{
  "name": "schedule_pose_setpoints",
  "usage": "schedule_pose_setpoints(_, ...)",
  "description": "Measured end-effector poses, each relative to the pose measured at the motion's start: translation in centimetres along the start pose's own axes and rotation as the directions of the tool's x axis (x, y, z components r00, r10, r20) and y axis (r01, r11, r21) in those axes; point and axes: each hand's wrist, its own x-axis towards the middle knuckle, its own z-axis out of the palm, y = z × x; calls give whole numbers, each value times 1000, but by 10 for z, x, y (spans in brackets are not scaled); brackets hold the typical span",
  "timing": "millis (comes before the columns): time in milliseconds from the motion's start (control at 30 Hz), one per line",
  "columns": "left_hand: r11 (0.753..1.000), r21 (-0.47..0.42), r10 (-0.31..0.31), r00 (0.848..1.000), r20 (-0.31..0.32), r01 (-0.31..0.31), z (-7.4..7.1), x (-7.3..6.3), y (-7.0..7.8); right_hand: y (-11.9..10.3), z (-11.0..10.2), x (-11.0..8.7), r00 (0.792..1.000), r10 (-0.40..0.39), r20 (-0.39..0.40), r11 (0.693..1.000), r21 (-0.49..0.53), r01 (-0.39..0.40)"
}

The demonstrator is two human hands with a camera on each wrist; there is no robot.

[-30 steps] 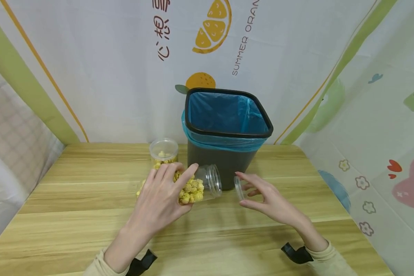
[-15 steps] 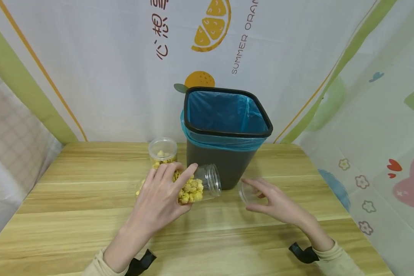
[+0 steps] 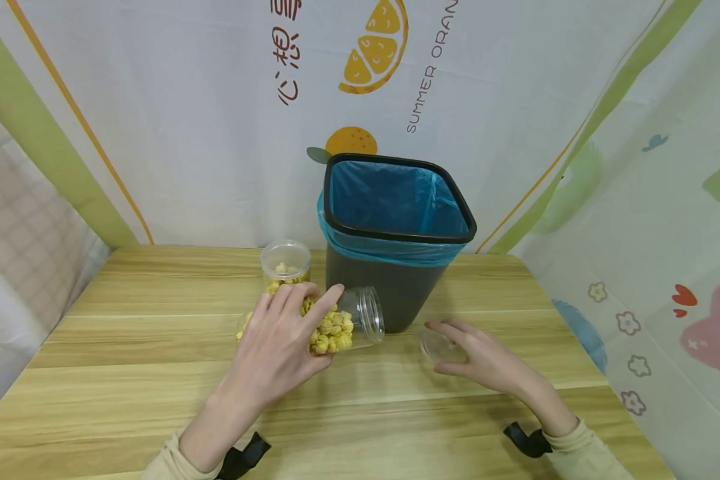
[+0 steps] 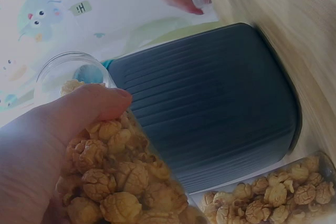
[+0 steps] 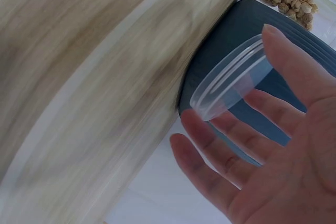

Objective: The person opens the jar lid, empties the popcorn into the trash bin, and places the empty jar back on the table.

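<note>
My left hand (image 3: 276, 343) grips a clear plastic jar (image 3: 363, 315) of yellow popcorn. The jar is tilted on its side, its uncovered mouth pointing right, and popcorn (image 4: 126, 182) fills much of it in the left wrist view. To the right, close over the tabletop, my right hand (image 3: 483, 357) pinches a clear round lid (image 5: 231, 80) between thumb and fingertips. Its rim shows plainly in the right wrist view; in the head view the lid (image 3: 438, 345) is faint against the wood.
A dark grey trash bin (image 3: 375, 283) with a blue liner (image 3: 390, 250) stands behind the tilted jar. Left of it is a second popcorn jar (image 3: 285, 257), upright and partly hidden by my left hand. A printed curtain (image 3: 216, 133) hangs behind the wooden table (image 3: 156, 320).
My right hand has drawn the lid away from the jar's mouth, rightward and slightly down, and the lid has turned from edge-on to flatter. The left hand and its jar have stayed put.
</note>
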Motion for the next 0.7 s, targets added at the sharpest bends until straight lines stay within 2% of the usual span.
schedule_pose_setpoints(200, 1000, 0, 1, 1000, -7, -1, -3, -1, 0, 2, -2, -1, 999, -3, 49, 999, -48, 5)
schedule_pose_setpoints(700, 1000, -2, -1, 1000, -8, 1, -2, 0, 0, 15, 7, 0, 997, -2, 83, 994, -107, 11)
